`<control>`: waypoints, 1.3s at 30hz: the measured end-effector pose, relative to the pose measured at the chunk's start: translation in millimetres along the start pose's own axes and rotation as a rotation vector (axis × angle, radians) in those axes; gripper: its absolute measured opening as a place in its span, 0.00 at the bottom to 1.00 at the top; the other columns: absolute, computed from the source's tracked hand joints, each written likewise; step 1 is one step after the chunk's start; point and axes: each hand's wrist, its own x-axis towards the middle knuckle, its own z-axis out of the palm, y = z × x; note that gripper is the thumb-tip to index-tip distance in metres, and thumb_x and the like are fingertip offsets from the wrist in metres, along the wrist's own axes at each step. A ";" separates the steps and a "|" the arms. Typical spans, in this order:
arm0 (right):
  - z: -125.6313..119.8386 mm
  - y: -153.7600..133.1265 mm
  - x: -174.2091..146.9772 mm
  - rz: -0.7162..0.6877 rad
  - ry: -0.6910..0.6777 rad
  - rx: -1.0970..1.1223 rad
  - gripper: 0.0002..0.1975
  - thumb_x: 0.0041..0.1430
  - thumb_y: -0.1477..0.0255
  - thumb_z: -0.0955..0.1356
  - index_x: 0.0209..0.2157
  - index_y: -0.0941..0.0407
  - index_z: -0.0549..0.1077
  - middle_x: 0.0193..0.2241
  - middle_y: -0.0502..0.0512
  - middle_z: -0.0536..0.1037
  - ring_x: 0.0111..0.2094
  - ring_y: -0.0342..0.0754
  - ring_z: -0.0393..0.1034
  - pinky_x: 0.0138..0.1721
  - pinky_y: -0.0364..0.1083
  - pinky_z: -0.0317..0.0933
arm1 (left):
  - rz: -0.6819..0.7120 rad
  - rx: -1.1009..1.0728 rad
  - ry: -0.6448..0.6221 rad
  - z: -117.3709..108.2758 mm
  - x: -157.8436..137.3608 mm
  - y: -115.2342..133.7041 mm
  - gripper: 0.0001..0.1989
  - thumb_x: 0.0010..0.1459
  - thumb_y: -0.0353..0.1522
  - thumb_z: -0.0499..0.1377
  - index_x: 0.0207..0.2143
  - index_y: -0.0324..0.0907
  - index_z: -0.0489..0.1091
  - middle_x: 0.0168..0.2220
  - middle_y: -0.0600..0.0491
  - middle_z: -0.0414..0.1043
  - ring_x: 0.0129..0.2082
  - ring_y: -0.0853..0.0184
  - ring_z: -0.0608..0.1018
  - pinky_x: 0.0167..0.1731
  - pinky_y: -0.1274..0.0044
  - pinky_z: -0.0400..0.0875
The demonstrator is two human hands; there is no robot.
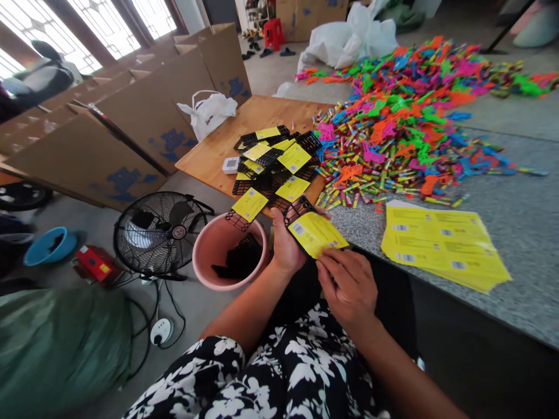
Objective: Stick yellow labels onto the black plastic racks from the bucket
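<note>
Left hand [289, 247]: you hold a black frame [304, 203].
Right hand [351, 285]: your fingertips pinch its yellow label [318, 233].
Near left: pink bucket [201, 259].

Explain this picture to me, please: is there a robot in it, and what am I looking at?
No robot shows here, just a person's two bare hands. The camera is worn on that person's head and looks forward and down, so you see the work from above. The left hand holds a black grid with a yellow label on it; the right hand has its fingers at the label's near edge. More grids, with yellow labels, are heaped on the wooden table. On the grey slab lie bright toy guns, small tubes and yellow sheets. A pink bucket beside the left arm holds dark pieces.
</note>
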 end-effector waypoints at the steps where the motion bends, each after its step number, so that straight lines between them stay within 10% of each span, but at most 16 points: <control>1: 0.0 0.3 0.6 -0.003 -0.004 -0.014 0.13 0.63 0.79 0.72 0.49 0.54 0.76 0.46 0.57 0.81 0.48 0.52 0.76 0.53 0.57 0.70 | 0.005 0.008 -0.015 -0.4 -0.5 0.2 0.40 0.64 0.63 0.42 0.57 0.43 0.72 0.49 0.44 0.79 0.49 0.55 0.82 0.50 0.64 0.76; 10: -5.4 1.7 4.8 0.064 -0.048 0.053 0.08 0.64 0.72 0.72 0.45 0.54 0.76 0.48 0.59 0.78 0.51 0.56 0.72 0.57 0.61 0.65 | -0.046 -0.043 -0.152 -12.3 -0.9 3.8 0.38 0.64 0.60 0.48 0.60 0.41 0.69 0.47 0.42 0.80 0.48 0.53 0.82 0.48 0.63 0.76; 16: 0.2 16.3 22.5 0.654 -0.059 0.356 0.27 0.61 0.57 0.73 0.56 0.54 0.69 0.54 0.62 0.75 0.53 0.56 0.72 0.54 0.58 0.69 | -0.228 0.144 -0.167 -23.7 -3.3 2.9 0.42 0.58 0.62 0.54 0.58 0.38 0.73 0.48 0.40 0.81 0.49 0.50 0.82 0.50 0.63 0.76; 23: 3.8 37.3 40.4 1.133 -0.127 0.888 0.31 0.49 0.49 0.78 0.46 0.55 0.73 0.37 0.54 0.81 0.37 0.50 0.77 0.38 0.47 0.71 | -0.348 0.326 -0.105 -32.5 -6.9 2.3 0.40 0.59 0.61 0.55 0.53 0.35 0.78 0.44 0.41 0.83 0.47 0.51 0.83 0.50 0.65 0.76; 30: -2.7 36.2 37.1 1.213 -0.228 1.039 0.29 0.45 0.46 0.79 0.37 0.56 0.77 0.34 0.53 0.83 0.34 0.49 0.77 0.35 0.45 0.70 | -0.341 0.315 -0.052 -27.3 2.2 3.9 0.40 0.62 0.60 0.51 0.55 0.35 0.76 0.42 0.40 0.83 0.41 0.53 0.85 0.42 0.66 0.79; 39: -30.2 47.8 6.8 1.211 -0.732 1.213 0.26 0.45 0.53 0.81 0.37 0.59 0.79 0.34 0.57 0.83 0.31 0.47 0.79 0.30 0.41 0.68 | -0.308 0.223 -0.031 -19.8 5.0 11.8 0.38 0.62 0.61 0.50 0.54 0.38 0.75 0.43 0.41 0.83 0.40 0.53 0.85 0.41 0.65 0.80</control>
